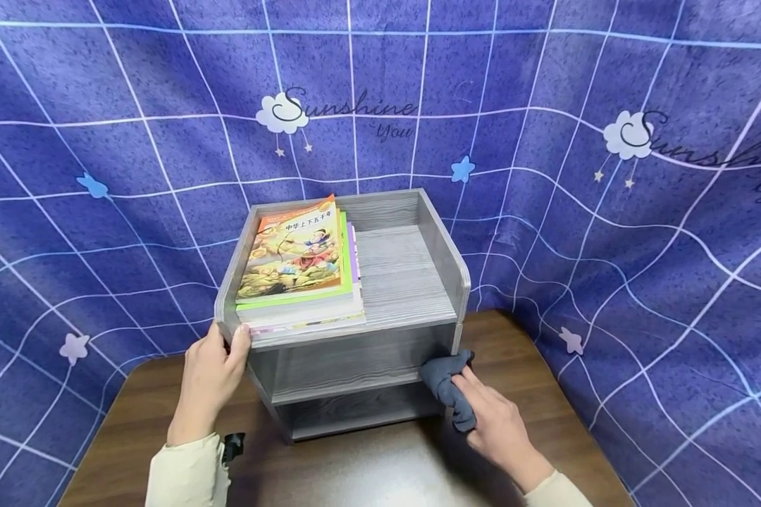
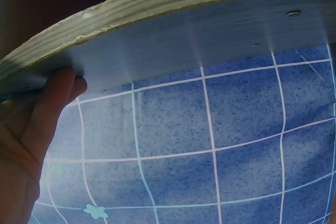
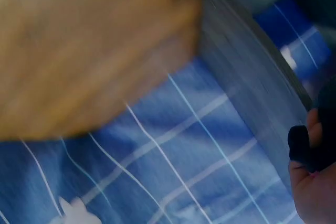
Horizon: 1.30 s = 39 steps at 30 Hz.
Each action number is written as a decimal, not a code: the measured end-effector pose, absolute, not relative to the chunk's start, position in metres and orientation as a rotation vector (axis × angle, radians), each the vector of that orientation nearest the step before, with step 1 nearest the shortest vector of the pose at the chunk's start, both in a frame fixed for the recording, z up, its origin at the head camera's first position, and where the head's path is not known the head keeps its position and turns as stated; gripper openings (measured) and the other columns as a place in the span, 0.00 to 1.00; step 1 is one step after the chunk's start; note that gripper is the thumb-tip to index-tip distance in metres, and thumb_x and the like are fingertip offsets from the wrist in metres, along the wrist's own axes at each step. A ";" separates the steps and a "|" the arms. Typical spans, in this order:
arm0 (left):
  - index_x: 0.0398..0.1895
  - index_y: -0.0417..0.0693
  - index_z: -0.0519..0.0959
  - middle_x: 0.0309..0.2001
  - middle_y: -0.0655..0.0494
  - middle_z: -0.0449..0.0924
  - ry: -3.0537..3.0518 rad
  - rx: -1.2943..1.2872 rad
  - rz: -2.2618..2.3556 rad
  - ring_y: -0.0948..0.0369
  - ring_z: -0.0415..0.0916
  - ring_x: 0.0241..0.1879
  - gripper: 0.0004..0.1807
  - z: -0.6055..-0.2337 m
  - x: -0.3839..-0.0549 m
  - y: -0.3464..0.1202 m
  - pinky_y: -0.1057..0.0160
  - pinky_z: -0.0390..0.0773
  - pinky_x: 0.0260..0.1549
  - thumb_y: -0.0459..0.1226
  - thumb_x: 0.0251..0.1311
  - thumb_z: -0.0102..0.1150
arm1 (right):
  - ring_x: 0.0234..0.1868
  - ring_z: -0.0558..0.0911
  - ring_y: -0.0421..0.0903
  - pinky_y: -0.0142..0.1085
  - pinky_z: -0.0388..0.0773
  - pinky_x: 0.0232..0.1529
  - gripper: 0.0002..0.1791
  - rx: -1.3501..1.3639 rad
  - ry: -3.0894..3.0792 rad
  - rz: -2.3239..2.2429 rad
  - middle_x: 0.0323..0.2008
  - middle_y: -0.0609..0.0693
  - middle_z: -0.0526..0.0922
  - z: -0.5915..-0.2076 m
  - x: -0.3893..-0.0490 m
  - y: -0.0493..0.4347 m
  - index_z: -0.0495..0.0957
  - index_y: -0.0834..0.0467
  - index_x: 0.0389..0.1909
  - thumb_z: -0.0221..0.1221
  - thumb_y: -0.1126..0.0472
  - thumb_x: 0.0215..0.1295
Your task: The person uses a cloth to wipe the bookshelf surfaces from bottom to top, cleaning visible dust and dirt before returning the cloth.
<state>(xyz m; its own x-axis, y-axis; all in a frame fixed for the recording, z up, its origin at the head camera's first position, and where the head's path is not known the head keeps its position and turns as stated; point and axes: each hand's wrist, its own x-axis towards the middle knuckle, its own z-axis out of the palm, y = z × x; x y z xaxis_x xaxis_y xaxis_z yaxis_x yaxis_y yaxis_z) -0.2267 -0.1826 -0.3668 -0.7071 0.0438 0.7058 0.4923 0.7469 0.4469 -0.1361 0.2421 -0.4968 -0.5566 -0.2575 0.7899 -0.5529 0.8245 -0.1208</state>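
A grey wood-grain shelf unit with a walled top and two lower compartments stands on the brown table. My left hand grips its front left corner, the thumb on the front edge below the books and the fingers on the outer side, as the left wrist view shows against the side panel. My right hand holds a bunched dark grey cloth against the front edge of the right side panel, at the middle board's level. In the right wrist view the cloth lies mostly in shadow beside the panel.
A stack of books, an orange illustrated cover uppermost, lies on the left of the shelf's top. The wooden table reaches out on both sides of the unit. A blue gridded curtain hangs close behind and along both sides.
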 end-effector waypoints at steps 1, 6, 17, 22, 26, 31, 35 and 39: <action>0.37 0.32 0.74 0.25 0.31 0.78 -2.246 -0.399 -0.831 0.30 0.75 0.28 0.13 -0.367 -0.227 -0.183 0.34 0.69 0.28 0.37 0.65 0.54 | 0.44 0.85 0.56 0.48 0.80 0.36 0.33 0.581 -2.196 0.466 0.58 0.61 0.81 -0.501 -0.135 0.242 0.80 0.61 0.58 0.62 0.64 0.42; 0.36 0.32 0.74 0.25 0.31 0.78 -2.241 -0.391 -0.831 0.29 0.75 0.27 0.11 -0.366 -0.226 -0.183 0.33 0.68 0.29 0.36 0.64 0.55 | 0.46 0.85 0.57 0.47 0.80 0.39 0.30 0.549 -2.167 0.493 0.57 0.61 0.82 -0.508 -0.135 0.238 0.80 0.62 0.57 0.59 0.60 0.49; 0.37 0.32 0.74 0.26 0.30 0.78 -2.230 -0.413 -0.828 0.28 0.75 0.29 0.11 -0.369 -0.226 -0.182 0.33 0.68 0.29 0.36 0.63 0.55 | 0.59 0.80 0.45 0.24 0.64 0.62 0.29 0.506 -2.173 0.920 0.58 0.60 0.81 -0.531 -0.133 0.245 0.80 0.60 0.58 0.68 0.69 0.50; 0.35 0.33 0.73 0.24 0.32 0.78 -2.224 -0.419 -0.827 0.30 0.75 0.27 0.10 -0.369 -0.227 -0.183 0.33 0.68 0.28 0.36 0.63 0.56 | 0.61 0.78 0.41 0.24 0.65 0.61 0.29 0.504 -2.195 1.011 0.60 0.58 0.81 -0.534 -0.134 0.249 0.80 0.58 0.59 0.68 0.71 0.53; 0.35 0.34 0.74 0.23 0.33 0.77 -2.217 -0.420 -0.827 0.30 0.75 0.27 0.10 -0.369 -0.228 -0.184 0.33 0.68 0.28 0.35 0.63 0.56 | 0.56 0.82 0.49 0.27 0.69 0.59 0.26 0.500 -2.268 0.930 0.58 0.56 0.82 -0.540 -0.135 0.252 0.82 0.58 0.57 0.69 0.70 0.54; 0.34 0.34 0.74 0.23 0.34 0.77 -2.228 -0.414 -0.825 0.31 0.75 0.26 0.10 -0.370 -0.227 -0.186 0.34 0.68 0.27 0.36 0.63 0.56 | 0.52 0.84 0.54 0.42 0.78 0.53 0.23 0.480 -2.574 0.805 0.56 0.55 0.83 -0.564 -0.132 0.254 0.83 0.56 0.54 0.69 0.66 0.54; 0.34 0.35 0.74 0.23 0.35 0.77 -2.230 -0.395 -0.819 0.32 0.74 0.26 0.10 -0.370 -0.226 -0.188 0.35 0.68 0.27 0.36 0.62 0.56 | 0.52 0.84 0.56 0.48 0.79 0.51 0.19 0.520 -2.792 0.756 0.57 0.58 0.83 -0.580 -0.133 0.251 0.83 0.57 0.55 0.65 0.61 0.62; 0.36 0.34 0.74 0.24 0.33 0.78 -2.231 -0.396 -0.828 0.31 0.75 0.27 0.11 -0.368 -0.226 -0.185 0.34 0.68 0.27 0.37 0.63 0.55 | 0.49 0.85 0.57 0.48 0.80 0.49 0.17 0.550 -2.864 0.773 0.53 0.58 0.84 -0.578 -0.139 0.253 0.83 0.57 0.53 0.63 0.59 0.64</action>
<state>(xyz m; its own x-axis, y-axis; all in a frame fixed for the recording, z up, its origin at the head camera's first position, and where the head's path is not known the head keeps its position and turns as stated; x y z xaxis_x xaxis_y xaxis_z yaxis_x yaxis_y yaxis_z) -0.2260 -0.1853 -0.3682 -0.6989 0.0365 0.7143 0.4935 0.7475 0.4446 -0.1388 0.2527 -0.5775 -0.9260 -0.3130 0.2111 -0.3767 0.8029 -0.4619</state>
